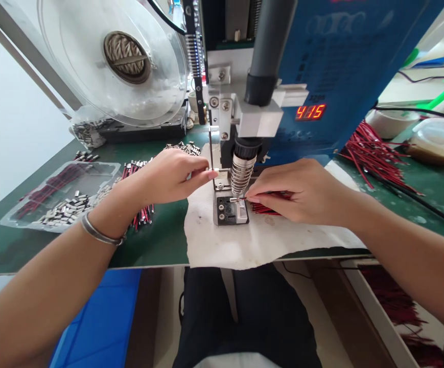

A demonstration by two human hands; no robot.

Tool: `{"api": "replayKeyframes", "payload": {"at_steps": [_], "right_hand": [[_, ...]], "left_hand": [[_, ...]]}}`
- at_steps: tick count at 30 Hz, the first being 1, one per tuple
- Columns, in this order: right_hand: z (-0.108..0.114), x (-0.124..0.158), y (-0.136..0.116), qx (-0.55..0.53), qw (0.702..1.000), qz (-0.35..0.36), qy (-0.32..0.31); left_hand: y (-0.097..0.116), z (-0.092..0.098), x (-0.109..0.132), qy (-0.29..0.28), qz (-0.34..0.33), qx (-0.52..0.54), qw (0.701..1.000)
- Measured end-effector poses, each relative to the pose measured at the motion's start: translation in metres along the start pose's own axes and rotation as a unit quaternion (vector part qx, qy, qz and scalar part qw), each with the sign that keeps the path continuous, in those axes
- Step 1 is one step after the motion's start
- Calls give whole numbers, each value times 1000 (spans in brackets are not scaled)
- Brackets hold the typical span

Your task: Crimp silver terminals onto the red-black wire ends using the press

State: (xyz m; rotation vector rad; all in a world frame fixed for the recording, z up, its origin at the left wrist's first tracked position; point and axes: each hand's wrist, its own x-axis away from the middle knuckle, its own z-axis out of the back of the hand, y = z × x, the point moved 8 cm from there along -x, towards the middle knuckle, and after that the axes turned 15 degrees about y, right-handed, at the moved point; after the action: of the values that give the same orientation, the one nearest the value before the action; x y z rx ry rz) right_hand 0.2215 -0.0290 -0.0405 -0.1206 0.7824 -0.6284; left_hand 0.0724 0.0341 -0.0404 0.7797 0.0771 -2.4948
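My right hand pinches a thin red wire beside a small black fixture. A small silver metal connector lies on top of that fixture, at the wire's end. Right above it hangs the soldering head, its tip wrapped in a metal spring. My left hand is closed in a pinch by the thin upright rod left of the head; what sits between its fingertips is too small to name. More red and black wires lie under my right hand.
A clear plastic tray holds metal connectors and wires at left. Behind stands a large reel. The blue machine displays 415. Red wires are heaped at right near a tub. A white cloth covers the table's front edge.
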Motion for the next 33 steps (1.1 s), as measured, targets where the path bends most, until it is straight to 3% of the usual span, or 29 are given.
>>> {"api": "replayKeyframes", "payload": {"at_steps": [33], "right_hand": [[1, 0, 1, -1, 1000, -14, 3]], "left_hand": [[1, 1, 0, 13, -4, -8, 1000]]}}
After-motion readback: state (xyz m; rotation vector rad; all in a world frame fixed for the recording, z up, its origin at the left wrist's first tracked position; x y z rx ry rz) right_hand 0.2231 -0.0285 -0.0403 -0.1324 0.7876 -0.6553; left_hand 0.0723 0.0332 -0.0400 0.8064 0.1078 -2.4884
